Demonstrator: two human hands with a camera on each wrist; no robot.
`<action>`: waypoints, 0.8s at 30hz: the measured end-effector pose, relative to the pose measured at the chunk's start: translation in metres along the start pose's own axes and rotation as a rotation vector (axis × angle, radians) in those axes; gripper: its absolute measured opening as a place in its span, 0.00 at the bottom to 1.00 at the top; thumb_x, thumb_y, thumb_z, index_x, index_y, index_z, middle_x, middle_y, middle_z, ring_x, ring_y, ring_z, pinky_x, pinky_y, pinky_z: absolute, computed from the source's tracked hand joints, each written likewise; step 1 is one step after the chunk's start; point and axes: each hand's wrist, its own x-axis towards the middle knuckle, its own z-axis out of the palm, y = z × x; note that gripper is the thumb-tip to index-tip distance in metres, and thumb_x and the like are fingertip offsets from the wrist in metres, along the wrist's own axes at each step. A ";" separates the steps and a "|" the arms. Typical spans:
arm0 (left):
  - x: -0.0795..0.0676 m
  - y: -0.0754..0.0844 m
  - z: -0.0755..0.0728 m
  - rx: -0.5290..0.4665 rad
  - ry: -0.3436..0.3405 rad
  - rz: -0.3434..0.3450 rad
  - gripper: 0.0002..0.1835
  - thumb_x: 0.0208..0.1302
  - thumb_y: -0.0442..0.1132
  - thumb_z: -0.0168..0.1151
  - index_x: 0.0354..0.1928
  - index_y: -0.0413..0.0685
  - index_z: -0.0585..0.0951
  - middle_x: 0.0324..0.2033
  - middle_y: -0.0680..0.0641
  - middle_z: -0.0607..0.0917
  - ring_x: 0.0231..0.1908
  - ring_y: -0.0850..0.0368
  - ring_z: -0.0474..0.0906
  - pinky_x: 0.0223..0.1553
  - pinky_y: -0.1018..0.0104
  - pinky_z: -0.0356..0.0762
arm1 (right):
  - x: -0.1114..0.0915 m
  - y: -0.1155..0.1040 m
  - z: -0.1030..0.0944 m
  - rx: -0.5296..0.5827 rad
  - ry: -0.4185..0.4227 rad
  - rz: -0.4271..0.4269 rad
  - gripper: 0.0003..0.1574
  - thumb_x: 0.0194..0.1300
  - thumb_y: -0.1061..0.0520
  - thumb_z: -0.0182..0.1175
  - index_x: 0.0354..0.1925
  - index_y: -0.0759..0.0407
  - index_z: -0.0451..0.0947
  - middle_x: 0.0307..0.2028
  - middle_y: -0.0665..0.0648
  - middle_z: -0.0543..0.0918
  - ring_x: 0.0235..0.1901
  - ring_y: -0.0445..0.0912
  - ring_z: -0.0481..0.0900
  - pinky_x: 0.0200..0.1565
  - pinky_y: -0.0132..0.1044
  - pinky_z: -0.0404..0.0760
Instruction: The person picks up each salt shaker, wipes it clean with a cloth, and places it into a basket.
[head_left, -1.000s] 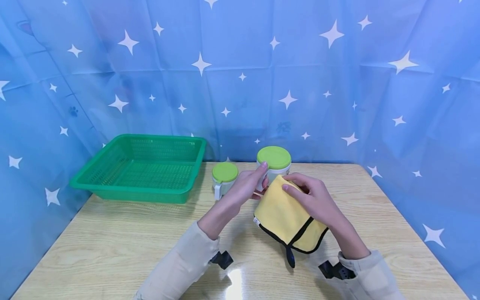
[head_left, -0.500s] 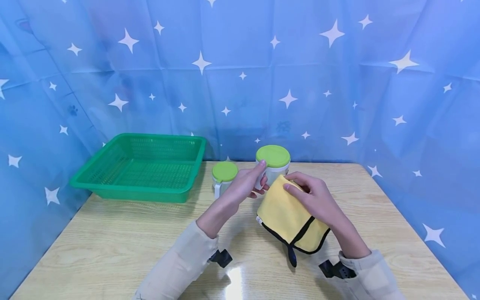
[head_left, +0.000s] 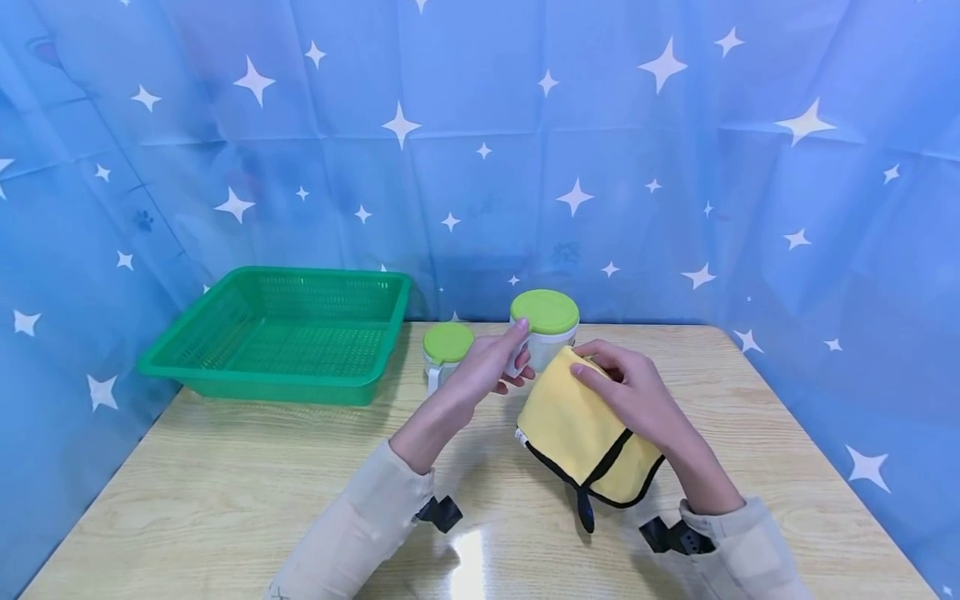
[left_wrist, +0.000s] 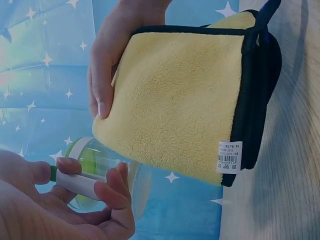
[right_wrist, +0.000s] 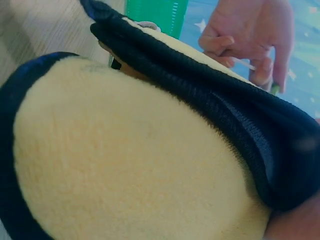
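In the head view my left hand (head_left: 480, 371) grips the white handle of a clear jar with a green lid (head_left: 544, 312). The left wrist view shows its fingers curled round that handle (left_wrist: 77, 185), the see-through jar wall behind them. My right hand (head_left: 641, 396) pinches the upper edge of a folded yellow cleaning cloth (head_left: 566, 425) with black trim and a hanging loop. The cloth hangs in front of the jar's lower right side and hides part of it. A white label (left_wrist: 230, 157) sits at the cloth's corner. Yellow cloth (right_wrist: 125, 155) fills much of the right wrist view.
A smaller jar with a green lid (head_left: 448, 342) and white handle stands left of the held one, partly behind my left hand. A green plastic basket (head_left: 262, 382) sits at the back left of the wooden table (head_left: 247, 500). A blue star-patterned curtain (head_left: 480, 200) rises behind.
The cloth has shifted slightly to the right, away from the left hand. The left hand and the jar have drifted a little left. Both holds stay the same.
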 end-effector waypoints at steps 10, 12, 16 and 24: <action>0.000 0.001 -0.002 -0.006 0.004 -0.006 0.32 0.76 0.68 0.45 0.25 0.50 0.72 0.29 0.49 0.85 0.32 0.57 0.80 0.34 0.63 0.71 | 0.001 0.003 -0.001 -0.011 -0.032 0.012 0.18 0.75 0.49 0.61 0.56 0.56 0.83 0.23 0.51 0.71 0.24 0.42 0.68 0.30 0.34 0.70; 0.000 0.001 -0.003 -0.006 0.002 -0.004 0.31 0.76 0.68 0.45 0.24 0.50 0.72 0.28 0.49 0.84 0.31 0.57 0.80 0.35 0.63 0.71 | 0.000 0.002 -0.002 -0.011 -0.021 0.008 0.18 0.75 0.50 0.61 0.57 0.56 0.82 0.23 0.51 0.70 0.23 0.42 0.68 0.30 0.34 0.69; 0.001 0.000 -0.003 -0.002 0.004 -0.002 0.32 0.76 0.68 0.45 0.24 0.50 0.71 0.28 0.49 0.85 0.32 0.57 0.80 0.34 0.64 0.71 | 0.000 0.003 -0.004 -0.004 -0.025 0.016 0.18 0.75 0.51 0.61 0.56 0.58 0.82 0.22 0.51 0.70 0.23 0.42 0.68 0.30 0.34 0.69; 0.002 0.000 -0.005 -0.004 0.007 -0.015 0.32 0.77 0.67 0.44 0.25 0.49 0.71 0.29 0.48 0.86 0.31 0.56 0.80 0.35 0.62 0.71 | 0.001 0.004 -0.004 -0.033 -0.017 0.026 0.18 0.75 0.49 0.60 0.56 0.57 0.82 0.24 0.52 0.74 0.25 0.42 0.70 0.31 0.34 0.71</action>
